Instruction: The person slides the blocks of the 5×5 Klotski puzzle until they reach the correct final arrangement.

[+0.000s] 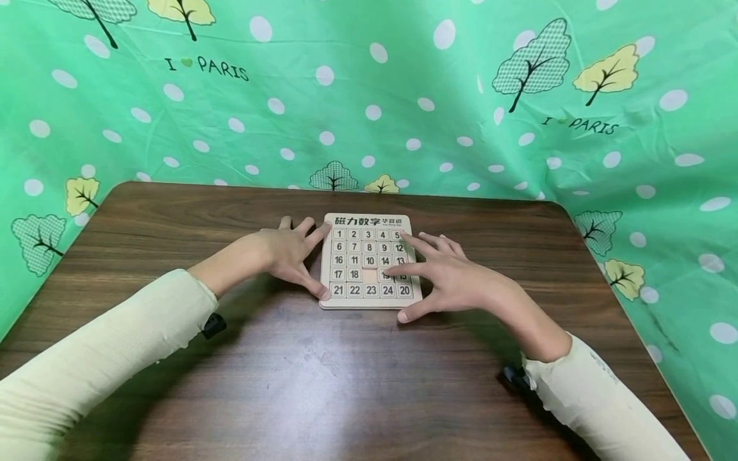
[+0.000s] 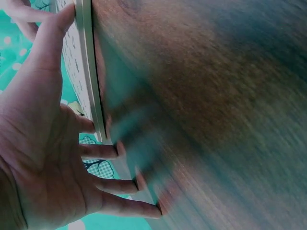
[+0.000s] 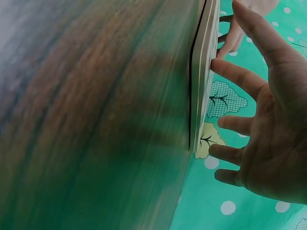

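Note:
A sliding number puzzle (image 1: 326, 269) lies flat on the table, its wooden tiles numbered in rows and one gap in the fourth row, right of tile 18. My left hand (image 1: 285, 253) is spread along the puzzle's left side, thumb at the lower left corner and index finger at the upper left corner. In the left wrist view, the other fingers of that hand reach down to the tabletop beside the board's edge (image 2: 88, 62). From the right, my right hand (image 1: 458, 278) reaches over the board. Its index fingertip touches tile 19 (image 1: 383, 276), with the other fingers held apart.
The brown wood-grain table (image 1: 323, 384) extends around the puzzle. Behind and beside it hangs a green cloth (image 1: 346, 77) with white dots and printed trees. A small black object (image 1: 214, 325) shows under the left sleeve, another (image 1: 515, 379) by the right sleeve.

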A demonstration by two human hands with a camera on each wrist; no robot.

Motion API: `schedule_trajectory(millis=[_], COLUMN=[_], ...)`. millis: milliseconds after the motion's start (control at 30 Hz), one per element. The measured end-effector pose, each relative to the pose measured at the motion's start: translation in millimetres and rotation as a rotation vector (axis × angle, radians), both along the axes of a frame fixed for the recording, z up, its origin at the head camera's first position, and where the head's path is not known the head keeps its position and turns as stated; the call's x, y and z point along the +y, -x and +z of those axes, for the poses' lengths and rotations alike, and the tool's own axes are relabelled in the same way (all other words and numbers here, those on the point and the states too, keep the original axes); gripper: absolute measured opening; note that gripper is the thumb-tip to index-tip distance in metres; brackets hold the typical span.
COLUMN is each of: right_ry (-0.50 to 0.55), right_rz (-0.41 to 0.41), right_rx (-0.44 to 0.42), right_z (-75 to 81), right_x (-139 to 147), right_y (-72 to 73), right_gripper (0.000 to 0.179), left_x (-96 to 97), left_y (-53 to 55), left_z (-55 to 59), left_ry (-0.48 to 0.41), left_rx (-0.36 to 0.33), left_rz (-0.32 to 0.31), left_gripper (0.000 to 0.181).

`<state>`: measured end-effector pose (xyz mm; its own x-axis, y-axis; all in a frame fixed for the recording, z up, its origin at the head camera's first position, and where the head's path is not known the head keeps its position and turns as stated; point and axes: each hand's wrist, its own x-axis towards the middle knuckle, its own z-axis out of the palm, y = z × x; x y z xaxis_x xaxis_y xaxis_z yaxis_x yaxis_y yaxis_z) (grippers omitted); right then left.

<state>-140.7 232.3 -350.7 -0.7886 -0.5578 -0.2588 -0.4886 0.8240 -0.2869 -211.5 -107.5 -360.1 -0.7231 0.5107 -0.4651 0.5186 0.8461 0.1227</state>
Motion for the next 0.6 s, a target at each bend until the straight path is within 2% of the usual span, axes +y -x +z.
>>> schedule_trajectory(millis=[333,467,600], right_ry=[0.017,0.033,0.044], right_rz=[0.062,0.043,-0.014], right_rx=[-0.017,-0.005,0.017], right_z=[-9.1,-6.0,2.6], right_x=[-20,-14,3], right_y=[2.5,2.2,0.6], right_gripper=[0.095,0.092,0.08], left_x=[-1.9,-2.3,-1.6], left_y=[1.6,1.1,1.8], left_z=[-1.2,-3.3,-4.6], left_ry=[0.005,-0.004,-0.011], left_rx=[0.034,0.046,0.06], left_rz=[-0.01,-0.01,-0.014], left_gripper=[0.15,0.15,0.15])
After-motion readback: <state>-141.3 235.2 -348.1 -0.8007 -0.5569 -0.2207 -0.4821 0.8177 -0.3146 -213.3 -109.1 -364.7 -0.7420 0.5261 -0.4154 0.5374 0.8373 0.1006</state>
